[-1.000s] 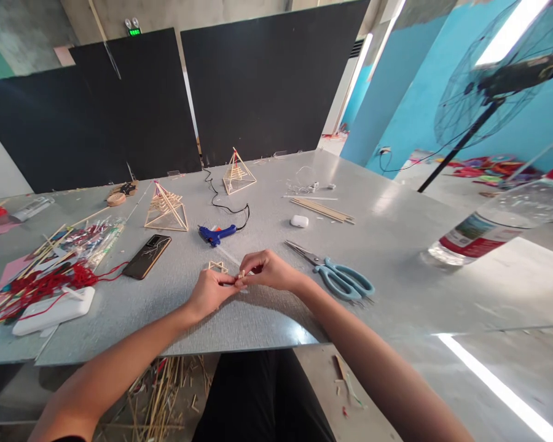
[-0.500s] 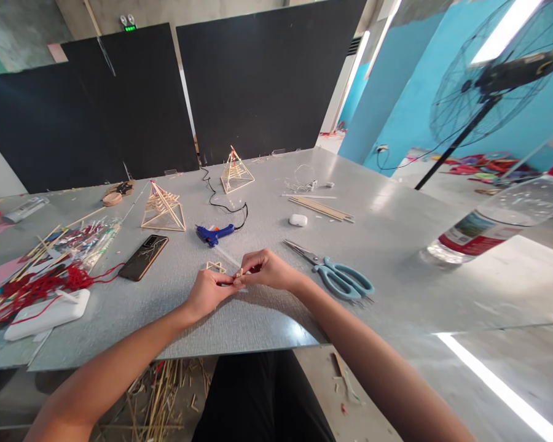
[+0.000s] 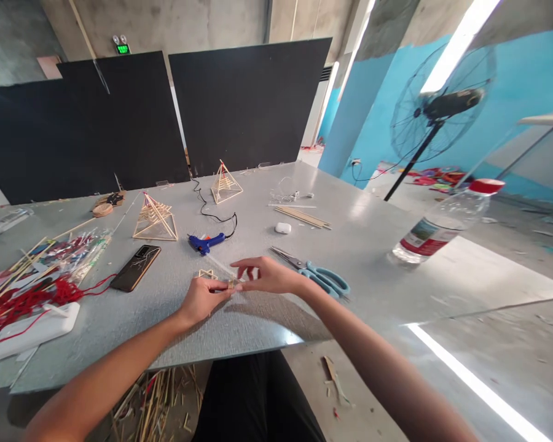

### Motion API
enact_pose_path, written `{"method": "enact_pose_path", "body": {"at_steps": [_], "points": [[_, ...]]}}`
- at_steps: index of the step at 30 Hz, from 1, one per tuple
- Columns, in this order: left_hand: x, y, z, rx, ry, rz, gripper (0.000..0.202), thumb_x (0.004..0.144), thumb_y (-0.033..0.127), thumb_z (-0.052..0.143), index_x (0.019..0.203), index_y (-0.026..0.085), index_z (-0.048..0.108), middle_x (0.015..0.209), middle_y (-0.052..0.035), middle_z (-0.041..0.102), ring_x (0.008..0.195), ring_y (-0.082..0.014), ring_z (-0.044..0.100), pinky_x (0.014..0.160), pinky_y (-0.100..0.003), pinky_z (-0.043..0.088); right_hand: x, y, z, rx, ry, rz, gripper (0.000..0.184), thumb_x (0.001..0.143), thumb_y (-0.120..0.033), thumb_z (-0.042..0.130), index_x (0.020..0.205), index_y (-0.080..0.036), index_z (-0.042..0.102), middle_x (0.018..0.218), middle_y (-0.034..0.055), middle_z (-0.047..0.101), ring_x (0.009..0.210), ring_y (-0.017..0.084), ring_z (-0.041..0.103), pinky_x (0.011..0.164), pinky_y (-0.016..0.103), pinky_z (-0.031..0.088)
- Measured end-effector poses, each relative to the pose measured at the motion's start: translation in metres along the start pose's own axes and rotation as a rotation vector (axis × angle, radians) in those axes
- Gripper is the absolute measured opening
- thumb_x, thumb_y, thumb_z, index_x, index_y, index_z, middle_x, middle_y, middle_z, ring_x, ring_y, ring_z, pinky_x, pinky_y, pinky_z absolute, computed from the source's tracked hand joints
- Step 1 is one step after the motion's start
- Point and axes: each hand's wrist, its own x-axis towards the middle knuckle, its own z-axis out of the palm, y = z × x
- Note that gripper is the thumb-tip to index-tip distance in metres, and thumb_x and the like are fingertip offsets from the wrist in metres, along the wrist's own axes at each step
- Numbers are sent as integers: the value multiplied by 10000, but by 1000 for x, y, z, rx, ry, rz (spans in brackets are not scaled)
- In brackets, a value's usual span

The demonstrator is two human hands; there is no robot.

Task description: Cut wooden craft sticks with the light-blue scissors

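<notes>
My left hand point(image 3: 203, 297) pinches a small piece of wooden stick point(image 3: 231, 284) just above the grey table point(image 3: 373, 245). My right hand point(image 3: 268, 276) meets it from the right, thumb and forefinger closed on the same piece, the other fingers stretched out. A small stick triangle point(image 3: 207, 274) lies on the table just behind my left hand. A blue glue gun point(image 3: 206, 242) with a black cord lies a little farther back. Blue-handled scissors point(image 3: 320, 277) lie right beside my right wrist.
Two stick pyramids point(image 3: 155, 218) point(image 3: 225, 183) stand farther back. A phone point(image 3: 135, 267), red yarn point(image 3: 23, 299) and a white box point(image 3: 30, 327) lie at the left. A water bottle point(image 3: 442, 221) lies at the right. Loose sticks point(image 3: 303, 216) and a white earbud case point(image 3: 282, 228) sit mid-table. A fan point(image 3: 437, 104) stands beyond.
The view has tilted up and shifted right. My right hand's outer fingers have spread out; both hands remain together over the small stick piece.
</notes>
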Motion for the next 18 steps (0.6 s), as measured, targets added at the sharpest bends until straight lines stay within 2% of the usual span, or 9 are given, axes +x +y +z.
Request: {"method": "enact_pose_path", "body": {"at_steps": [1, 4, 7, 9, 11, 15, 18], "points": [[0, -1, 0, 0, 2, 6, 328, 843, 485, 752, 916, 186, 865, 763, -33, 768, 639, -163, 597, 598, -261, 415, -11, 3, -14, -76, -2, 38, 541, 861, -508, 786, 1316, -223, 714, 1035, 70, 777, 816, 189, 684, 685, 286, 521], [2, -3, 1, 0, 22, 13, 309, 822, 460, 763, 899, 178, 865, 830, -48, 797, 713, -187, 643, 654, -272, 447, -52, 21, -56, -358, 70, 205, 315, 949, -371, 668, 1174, -169, 755, 1069, 155, 751, 889, 248, 690, 766, 343, 507], [4, -3, 2, -3, 24, 12, 301, 813, 453, 767, 897, 180, 864, 828, -50, 798, 711, -181, 638, 653, -267, 452, -88, 40, -79, -586, 51, 358, 165, 889, -239, 677, 972, -131, 772, 989, 192, 736, 873, 291, 700, 746, 350, 484], [5, -2, 1, -3, 10, 3, 300, 811, 454, 769, 892, 181, 864, 797, -47, 786, 641, -156, 600, 591, -252, 425, -102, 49, -81, -676, -9, 401, 126, 882, -235, 684, 849, -140, 760, 917, 176, 734, 846, 286, 705, 727, 332, 472], [6, -2, 1, -2, -10, -12, 318, 813, 469, 765, 893, 177, 862, 762, -42, 769, 544, -122, 533, 507, -237, 366, -109, 55, -77, -735, -50, 416, 186, 924, -266, 650, 813, -153, 746, 892, 156, 734, 837, 271, 709, 718, 316, 465], [6, -4, -1, -2, -53, -37, 370, 823, 505, 746, 927, 168, 858, 715, -28, 742, 406, -75, 407, 395, -222, 254, -112, 61, -70, -798, -42, 420, 293, 1024, -347, 538, 957, -147, 740, 967, 153, 736, 888, 272, 713, 737, 317, 468], [6, -3, -1, -2, -56, -29, 368, 832, 497, 740, 925, 161, 856, 754, -36, 757, 397, -64, 402, 378, -215, 254, -114, 64, -72, -819, -18, 415, 287, 1024, -357, 551, 1100, -133, 713, 1077, 171, 725, 992, 287, 707, 797, 324, 477]]}}
